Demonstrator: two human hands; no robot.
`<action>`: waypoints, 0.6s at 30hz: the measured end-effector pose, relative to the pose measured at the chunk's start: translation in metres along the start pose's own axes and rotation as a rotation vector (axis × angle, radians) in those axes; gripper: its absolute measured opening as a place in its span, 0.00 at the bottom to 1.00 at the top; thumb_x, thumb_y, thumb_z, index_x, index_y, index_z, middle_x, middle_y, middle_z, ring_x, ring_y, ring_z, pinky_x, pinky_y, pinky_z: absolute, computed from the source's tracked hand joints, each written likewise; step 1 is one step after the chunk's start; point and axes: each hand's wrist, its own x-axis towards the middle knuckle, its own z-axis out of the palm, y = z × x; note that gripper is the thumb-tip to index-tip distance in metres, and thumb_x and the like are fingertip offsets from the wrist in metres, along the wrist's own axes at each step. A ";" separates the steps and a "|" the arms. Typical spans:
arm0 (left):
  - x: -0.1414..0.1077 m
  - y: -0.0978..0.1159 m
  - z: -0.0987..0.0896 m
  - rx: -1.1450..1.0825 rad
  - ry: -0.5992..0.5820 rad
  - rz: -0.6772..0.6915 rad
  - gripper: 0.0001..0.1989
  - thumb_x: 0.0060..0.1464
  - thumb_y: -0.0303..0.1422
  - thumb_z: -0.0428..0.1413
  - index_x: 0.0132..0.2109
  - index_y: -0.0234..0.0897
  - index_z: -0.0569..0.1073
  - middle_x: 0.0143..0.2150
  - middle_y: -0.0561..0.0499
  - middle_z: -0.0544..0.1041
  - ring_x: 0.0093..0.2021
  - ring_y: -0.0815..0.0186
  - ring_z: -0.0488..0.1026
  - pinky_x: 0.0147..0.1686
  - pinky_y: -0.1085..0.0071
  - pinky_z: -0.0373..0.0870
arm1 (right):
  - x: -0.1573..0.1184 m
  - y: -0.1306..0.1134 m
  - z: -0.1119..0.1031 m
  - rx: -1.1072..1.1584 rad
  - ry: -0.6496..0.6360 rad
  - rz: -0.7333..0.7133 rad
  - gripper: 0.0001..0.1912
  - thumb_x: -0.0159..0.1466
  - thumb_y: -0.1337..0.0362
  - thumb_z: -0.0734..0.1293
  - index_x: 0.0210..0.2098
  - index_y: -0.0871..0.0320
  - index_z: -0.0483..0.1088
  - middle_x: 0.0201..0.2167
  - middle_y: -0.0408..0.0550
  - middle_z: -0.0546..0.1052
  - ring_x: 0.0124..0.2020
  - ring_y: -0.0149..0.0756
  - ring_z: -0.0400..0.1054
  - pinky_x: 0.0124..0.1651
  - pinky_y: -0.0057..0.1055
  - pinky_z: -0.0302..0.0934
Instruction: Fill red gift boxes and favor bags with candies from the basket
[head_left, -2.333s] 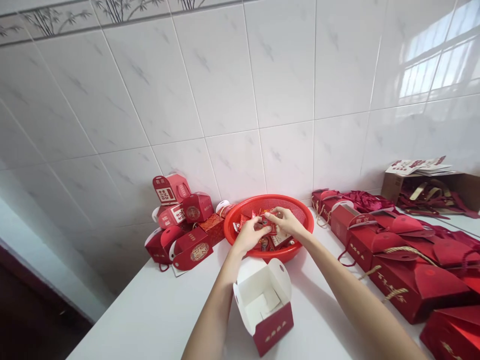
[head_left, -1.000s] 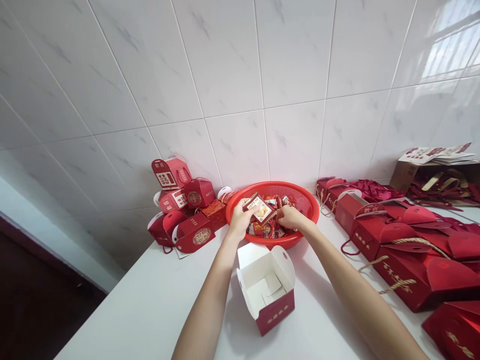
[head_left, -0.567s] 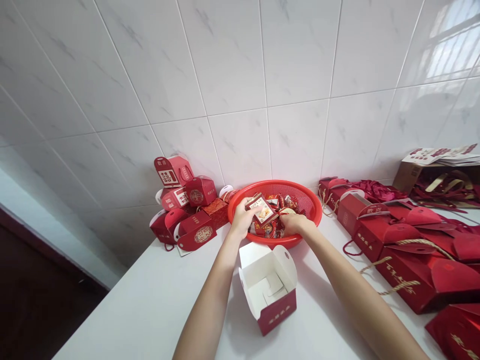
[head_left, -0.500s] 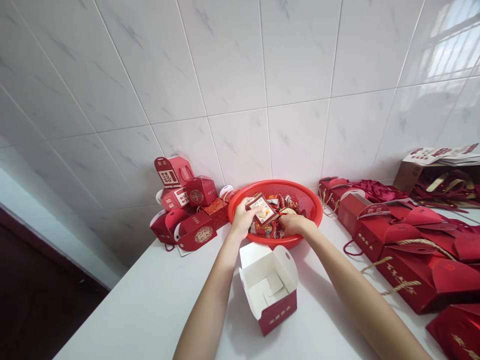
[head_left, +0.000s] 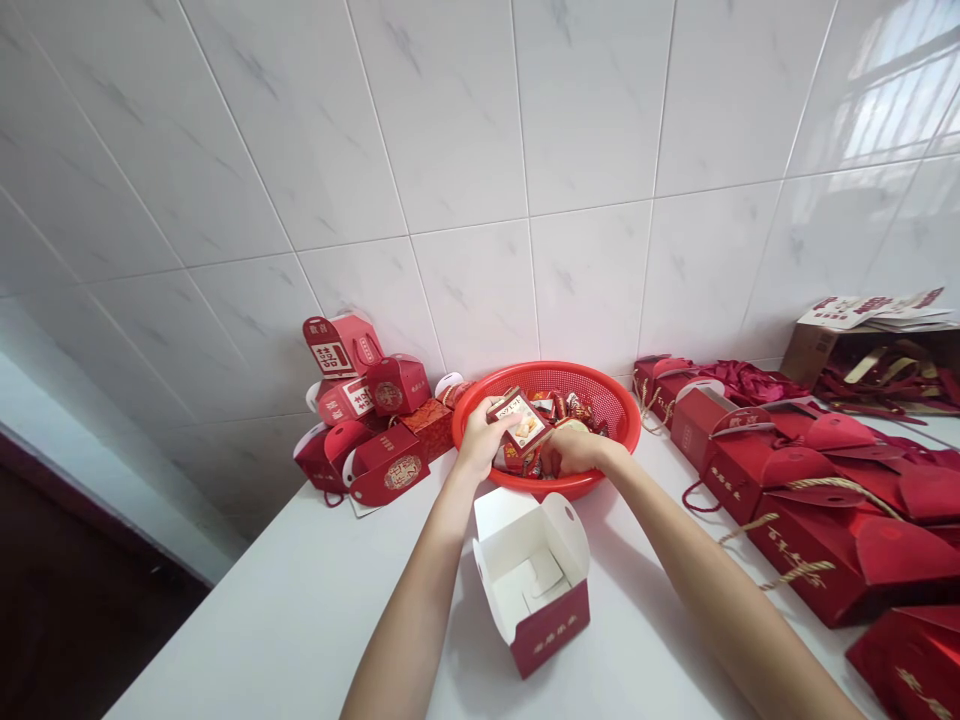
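Snack packet, pale-faced, brown-edged: the left hand is clamping one side of it above the red basket; probably light and slick, contents perhaps brittle, suiting a gentle edge pinch; the right hand is resting among wrapped pieces in the basket, its grip impossible to tell

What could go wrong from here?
1. The left hand holds the packet over the red basket; a loose grip might drop it among the wrapped treats.
2. The open box stands between the forearms; a sideways swing could knock it.
3. The piled boxes lean unevenly on one another; a bump might topple them.
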 end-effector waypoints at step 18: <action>0.002 0.003 0.000 -0.152 0.091 0.128 0.21 0.33 0.32 0.66 0.39 0.38 0.73 0.41 0.51 0.79 0.39 0.61 0.78 0.39 0.67 0.74 | -0.006 0.002 -0.015 0.764 0.648 -0.116 0.16 0.45 0.55 0.73 0.27 0.57 0.67 0.28 0.45 0.75 0.32 0.36 0.71 0.36 0.32 0.66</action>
